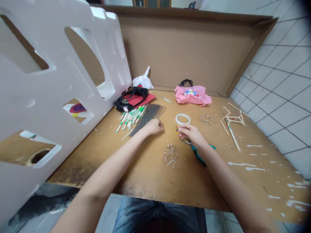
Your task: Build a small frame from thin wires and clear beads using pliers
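My left hand (pixel 154 126) is closed in a loose fist on the brown board (pixel 150 181), right beside a bundle of thin dark sticks (pixel 147 115); whether it grips anything is hidden. My right hand (pixel 190 133) pinches a small colourful piece (pixel 177 130) just below a roll of clear tape (pixel 183 119). Under that wrist lie green-handled pliers (pixel 198 154). A bent wire shape with beads (pixel 170 155) rests between my forearms.
White foam packing (pixel 48 90) stands at the left. At the back lie a black strap on red paper (pixel 132 97), a white bag (pixel 143 81) and a pink bag (pixel 193 95). Green-tipped sticks (pixel 130 118), a beaded wire ring (pixel 205 119) and glued pale sticks (pixel 233 121) lie around.
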Available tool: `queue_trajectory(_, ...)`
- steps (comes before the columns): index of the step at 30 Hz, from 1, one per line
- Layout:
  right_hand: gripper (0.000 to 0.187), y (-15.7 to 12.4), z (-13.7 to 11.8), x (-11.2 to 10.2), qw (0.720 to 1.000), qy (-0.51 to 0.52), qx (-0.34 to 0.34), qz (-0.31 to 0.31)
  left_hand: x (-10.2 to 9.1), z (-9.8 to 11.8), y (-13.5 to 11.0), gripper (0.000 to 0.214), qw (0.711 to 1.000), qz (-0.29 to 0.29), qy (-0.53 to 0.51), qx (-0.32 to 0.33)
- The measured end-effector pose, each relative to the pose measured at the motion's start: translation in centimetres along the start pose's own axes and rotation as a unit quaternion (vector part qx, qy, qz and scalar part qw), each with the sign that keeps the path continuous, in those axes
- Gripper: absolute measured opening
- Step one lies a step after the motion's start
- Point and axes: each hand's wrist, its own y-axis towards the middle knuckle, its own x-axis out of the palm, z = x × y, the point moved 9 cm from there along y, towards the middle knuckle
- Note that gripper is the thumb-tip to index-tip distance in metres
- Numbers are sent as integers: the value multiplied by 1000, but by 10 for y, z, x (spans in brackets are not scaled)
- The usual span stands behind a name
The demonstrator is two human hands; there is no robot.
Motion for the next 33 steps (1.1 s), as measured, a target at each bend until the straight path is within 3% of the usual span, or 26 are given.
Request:
queue_trajectory(5, 38, -23, 7, 16, 994, 89, 45, -49, 39, 10, -39, 4, 978, -83, -180, 67)
queue_trajectory(9, 34, -30, 8, 27, 989, 109, 62, -73, 44, 16, -51, 15, 910, -98, -391, 101)
queue_trajectory(11, 33, -33, 5, 32, 988, 113, 66, -83, 42, 16, -53, 19, 887, -95, -439, 110)
queue_trajectory(14, 31, -37, 3, 41, 980, 140, 86, -115, 44, 18, -55, 23, 875, -98, -459, 117)
queue_trajectory(19, 28, -43, 7, 49, 968, 171, 121, -141, 49, 19, -56, 26, 879, -115, -444, 128)
queue_trajectory(26, 29, -42, -2, 48, 987, 81, 65, -121, 48, 19, -56, 32, 876, -114, -449, 138)
queue_trajectory(33, 24, -43, -12, 42, 996, -6, -19, -87, 16, 30, -72, 26, 894, 33, -395, 209)
